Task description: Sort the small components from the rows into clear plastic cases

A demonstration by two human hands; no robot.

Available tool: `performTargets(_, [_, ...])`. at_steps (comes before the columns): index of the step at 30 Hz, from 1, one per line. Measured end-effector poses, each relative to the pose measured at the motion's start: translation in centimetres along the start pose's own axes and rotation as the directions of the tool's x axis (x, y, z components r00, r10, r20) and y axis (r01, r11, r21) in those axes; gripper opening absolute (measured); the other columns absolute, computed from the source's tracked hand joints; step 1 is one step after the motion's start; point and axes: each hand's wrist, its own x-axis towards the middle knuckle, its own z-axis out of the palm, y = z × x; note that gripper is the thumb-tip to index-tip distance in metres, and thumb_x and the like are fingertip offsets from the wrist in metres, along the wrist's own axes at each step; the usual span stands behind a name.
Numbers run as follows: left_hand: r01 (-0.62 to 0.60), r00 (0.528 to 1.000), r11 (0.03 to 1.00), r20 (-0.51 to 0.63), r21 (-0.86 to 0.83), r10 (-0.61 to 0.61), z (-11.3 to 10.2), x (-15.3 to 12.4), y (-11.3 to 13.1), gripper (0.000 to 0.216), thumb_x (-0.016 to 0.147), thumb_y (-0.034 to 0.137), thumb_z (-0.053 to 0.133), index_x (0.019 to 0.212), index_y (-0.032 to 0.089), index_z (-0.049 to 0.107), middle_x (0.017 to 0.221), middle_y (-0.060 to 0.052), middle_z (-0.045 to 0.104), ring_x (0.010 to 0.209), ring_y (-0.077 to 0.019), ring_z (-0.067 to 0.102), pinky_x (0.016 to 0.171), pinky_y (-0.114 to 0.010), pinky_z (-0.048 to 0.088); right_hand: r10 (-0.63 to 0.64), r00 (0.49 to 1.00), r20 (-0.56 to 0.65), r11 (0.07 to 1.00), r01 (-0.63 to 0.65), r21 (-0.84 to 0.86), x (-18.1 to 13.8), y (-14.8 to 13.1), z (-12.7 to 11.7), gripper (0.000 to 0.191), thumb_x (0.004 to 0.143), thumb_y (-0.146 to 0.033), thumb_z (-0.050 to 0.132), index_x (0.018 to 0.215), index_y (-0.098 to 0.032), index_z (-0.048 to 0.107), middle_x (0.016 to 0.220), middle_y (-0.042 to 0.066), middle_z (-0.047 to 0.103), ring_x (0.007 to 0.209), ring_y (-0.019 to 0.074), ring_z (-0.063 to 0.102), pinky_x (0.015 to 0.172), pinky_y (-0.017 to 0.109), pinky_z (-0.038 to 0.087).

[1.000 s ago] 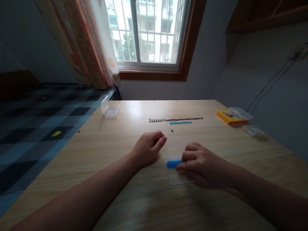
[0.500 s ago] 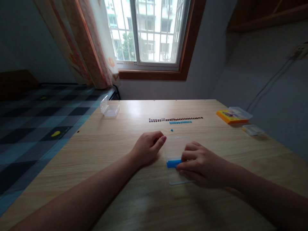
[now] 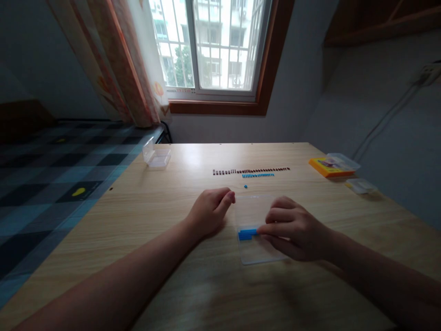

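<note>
A clear plastic plate (image 3: 248,253) lies flat on the table, carrying blue building-block pieces (image 3: 246,234) laid side by side in a short band. My right hand (image 3: 296,227) is over the plate's right part. Its fingers are closed together, with their tips at the right end of the blue band; whatever sits between them is hidden. Beside the plate's upper left edge rests my left hand (image 3: 212,211), fingers curled and thumb against the index finger. I cannot see whether anything is inside it. A single small blue piece (image 3: 245,186) lies just beyond the plate.
Farther back, a row of small dark brown pieces (image 3: 255,171) runs above a shorter row of small blue pieces (image 3: 258,175). An open clear box (image 3: 159,158) stands at the back left. To the right are an orange-yellow box (image 3: 327,168) and a small clear container (image 3: 360,186).
My right hand has shifted slightly right and up, uncovering more of the plate at its lower edge. My left hand stays nearly where it was, fingers still curled.
</note>
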Motion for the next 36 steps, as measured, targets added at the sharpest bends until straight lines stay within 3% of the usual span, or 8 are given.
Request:
performTargets(3, [0.026, 0.999, 1.0, -0.031, 0.005, -0.026, 0.0, 0.0, -0.2, 0.044, 0.099, 0.041, 0.036, 0.074, 0.018, 0.064, 0.062, 0.001, 0.059, 0.061, -0.0158, 0.056, 0.063, -0.028, 0.038, 0.029, 0.978, -0.208, 0.999, -0.035, -0.027, -0.5, 1.2, -0.2, 0.011, 0.09, -0.013, 0.065, 0.096, -0.018, 0.073, 0.079, 0.003, 0.068, 0.075, 0.0172, 0.054, 0.075, 0.035, 0.044])
performTargets(6, [0.057, 0.997, 0.998, -0.057, 0.011, -0.057, 0.0, 0.0, -0.3, 0.047, 0.099, 0.042, 0.034, 0.069, 0.019, 0.061, 0.058, 0.001, 0.056, 0.059, -0.016, 0.054, 0.061, -0.028, 0.036, 0.177, 0.917, -0.358, 0.981, -0.193, -0.01, -1.2, 3.1, 0.1, 0.013, 0.091, -0.013, 0.063, 0.095, -0.02, 0.075, 0.082, 0.004, 0.069, 0.079, 0.0181, 0.059, 0.074, 0.034, 0.047])
performTargets(8, [0.068, 0.996, 0.998, -0.062, 0.011, -0.067, 0.1, 0.1, -0.4, 0.048, 0.099, 0.042, 0.033, 0.065, 0.019, 0.059, 0.058, 0.001, 0.056, 0.059, -0.0161, 0.054, 0.061, -0.028, 0.036, 0.323, 0.882, -0.344, 0.944, -0.324, 0.055, -1.6, 4.6, 0.6, 0.016, 0.093, -0.017, 0.061, 0.096, -0.019, 0.076, 0.081, 0.005, 0.069, 0.076, 0.0178, 0.06, 0.068, 0.032, 0.048])
performTargets(11, [0.078, 0.995, 0.997, -0.068, 0.008, -0.077, 0.1, 0.1, -0.5, 0.051, 0.099, 0.044, 0.032, 0.062, 0.02, 0.057, 0.057, 0.001, 0.057, 0.059, -0.0161, 0.054, 0.061, -0.028, 0.037, 0.504, 0.832, -0.232, 0.864, -0.48, 0.152, -2.1, 6.5, 1.6, 0.021, 0.093, -0.022, 0.058, 0.1, -0.018, 0.078, 0.076, 0.004, 0.069, 0.064, 0.0158, 0.059, 0.057, 0.028, 0.045])
performTargets(15, [0.091, 0.992, 0.996, -0.089, 0.005, -0.09, 0.2, 0.2, -0.7, 0.054, 0.1, 0.046, 0.031, 0.061, 0.02, 0.057, 0.057, 0.0, 0.057, 0.059, -0.0167, 0.056, 0.06, -0.028, 0.037, 0.615, 0.746, -0.256, 0.788, -0.577, 0.214, -2.2, 8.1, 2.6, 0.027, 0.093, -0.027, 0.055, 0.103, -0.017, 0.078, 0.095, 0.009, 0.077, 0.075, 0.0186, 0.066, 0.06, 0.028, 0.05])
performTargets(20, [0.071, 0.995, 0.997, -0.068, -0.005, -0.071, 0.1, 0.2, -0.7, 0.051, 0.1, 0.044, 0.033, 0.064, 0.019, 0.06, 0.06, 0.0, 0.06, 0.061, -0.0172, 0.059, 0.062, -0.028, 0.04, 0.599, 0.762, -0.246, 0.801, -0.571, 0.181, -1.6, 9.3, 3.1, 0.03, 0.094, -0.025, 0.052, 0.106, -0.017, 0.078, 0.097, 0.01, 0.077, 0.075, 0.0183, 0.065, 0.063, 0.028, 0.05])
performTargets(28, [0.077, 0.995, 0.997, -0.055, -0.011, -0.078, 0.0, 0.1, -0.4, 0.052, 0.1, 0.045, 0.032, 0.067, 0.019, 0.063, 0.059, 0.0, 0.057, 0.061, -0.0172, 0.057, 0.061, -0.028, 0.039, 0.484, 0.873, -0.063, 0.875, -0.48, 0.069, 1.4, 11.7, 4.6, 0.023, 0.091, -0.026, 0.064, 0.106, -0.02, 0.08, 0.086, 0.005, 0.071, 0.063, 0.0122, 0.057, 0.063, 0.025, 0.045])
performTargets(36, [0.103, 0.993, 0.995, -0.048, -0.016, -0.104, 0.1, 0.1, -0.6, 0.052, 0.1, 0.046, 0.031, 0.068, 0.019, 0.063, 0.057, 0.001, 0.054, 0.061, -0.0167, 0.055, 0.058, -0.026, 0.037, 0.462, 0.886, -0.035, 0.887, -0.463, -0.007, 1.7, 12.0, 4.9, 0.019, 0.094, -0.029, 0.064, 0.094, -0.022, 0.082, 0.092, 0.007, 0.073, 0.082, 0.0169, 0.065, 0.071, 0.026, 0.047])
